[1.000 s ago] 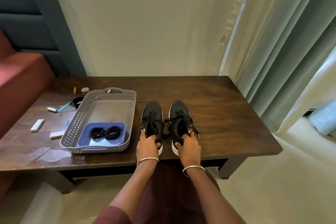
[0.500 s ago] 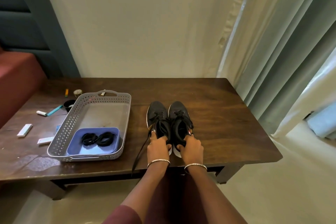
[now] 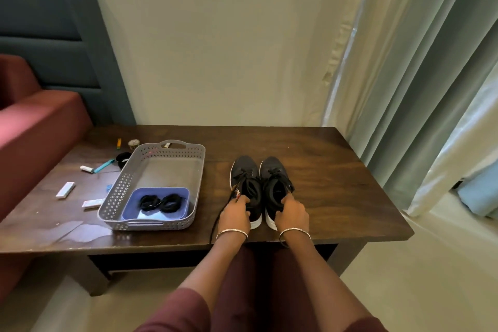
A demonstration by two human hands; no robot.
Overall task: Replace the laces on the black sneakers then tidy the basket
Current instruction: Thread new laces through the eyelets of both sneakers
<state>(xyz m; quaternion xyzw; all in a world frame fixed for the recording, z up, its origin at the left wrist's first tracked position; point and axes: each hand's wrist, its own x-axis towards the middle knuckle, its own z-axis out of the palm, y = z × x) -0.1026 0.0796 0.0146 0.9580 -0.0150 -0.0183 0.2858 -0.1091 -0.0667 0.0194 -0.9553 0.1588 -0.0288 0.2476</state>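
Sneakers (image 3: 270,170) closer; left hand (image 3: 234,214), right hand (image 3: 292,213) apparently gripping.

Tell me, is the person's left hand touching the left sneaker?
Touching. The head view shows the left hand gripping the heel of the left sneaker, its fingers curled over the collar with no gap.
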